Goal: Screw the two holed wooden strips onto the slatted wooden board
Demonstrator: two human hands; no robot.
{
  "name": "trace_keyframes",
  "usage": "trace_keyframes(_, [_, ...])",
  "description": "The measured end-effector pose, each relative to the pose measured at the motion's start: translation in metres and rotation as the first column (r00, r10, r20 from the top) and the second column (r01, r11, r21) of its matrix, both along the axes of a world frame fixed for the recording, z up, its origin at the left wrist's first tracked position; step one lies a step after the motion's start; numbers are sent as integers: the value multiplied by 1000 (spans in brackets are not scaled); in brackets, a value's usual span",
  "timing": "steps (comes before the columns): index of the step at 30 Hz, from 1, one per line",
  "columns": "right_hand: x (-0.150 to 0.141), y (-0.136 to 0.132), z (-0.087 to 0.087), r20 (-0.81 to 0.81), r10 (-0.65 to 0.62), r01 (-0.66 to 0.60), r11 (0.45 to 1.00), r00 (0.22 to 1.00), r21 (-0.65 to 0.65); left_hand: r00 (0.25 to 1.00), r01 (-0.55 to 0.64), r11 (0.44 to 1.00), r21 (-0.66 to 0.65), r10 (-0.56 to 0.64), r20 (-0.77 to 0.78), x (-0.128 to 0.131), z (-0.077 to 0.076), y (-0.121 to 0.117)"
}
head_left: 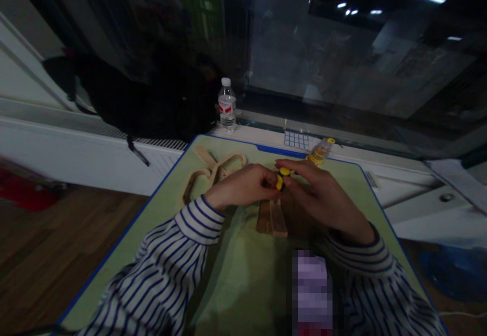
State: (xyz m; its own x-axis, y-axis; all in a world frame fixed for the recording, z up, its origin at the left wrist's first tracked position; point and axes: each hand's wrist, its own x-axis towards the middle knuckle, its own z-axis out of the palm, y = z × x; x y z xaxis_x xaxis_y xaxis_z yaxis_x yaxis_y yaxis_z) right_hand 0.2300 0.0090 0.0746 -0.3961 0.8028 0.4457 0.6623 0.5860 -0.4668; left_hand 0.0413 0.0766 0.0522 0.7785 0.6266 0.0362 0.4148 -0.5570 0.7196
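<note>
My left hand point(249, 186) is closed, thumb and fingers pinching a small yellow and black piece point(279, 182). Opposite it, my right hand point(321, 194) curls its fingers round another yellow part point(285, 171) of what looks like the same object. Its exact kind is hidden by the fingers. Just below the hands, a narrow wooden bar point(278, 219) with small holes lies on a brown block or sheet point(263, 219), partly in shadow. Left of my left hand, curved wooden pieces point(195, 176) rest on the pale green table point(228, 295).
A clear water bottle point(227, 107) stands on the sill behind the table. At the back right are a small bottle with a yellow cap point(320, 152) and a blue-gridded sheet point(297, 139). A pixelated patch point(312, 290) covers something near the front. A black bag point(144, 102) lies at left.
</note>
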Motion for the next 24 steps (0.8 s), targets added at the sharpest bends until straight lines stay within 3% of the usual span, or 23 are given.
trace_keyframes(8, [-2, 5, -2, 1, -24, 24, 999, 1000, 43, 999, -46, 997, 62, 46, -5, 1, 3, 0])
trace_keyframes(24, [-8, 8, -5, 12, -109, 107, 988, 994, 116, 999, 39, 998, -53, -39, -4, 1, 2, -2])
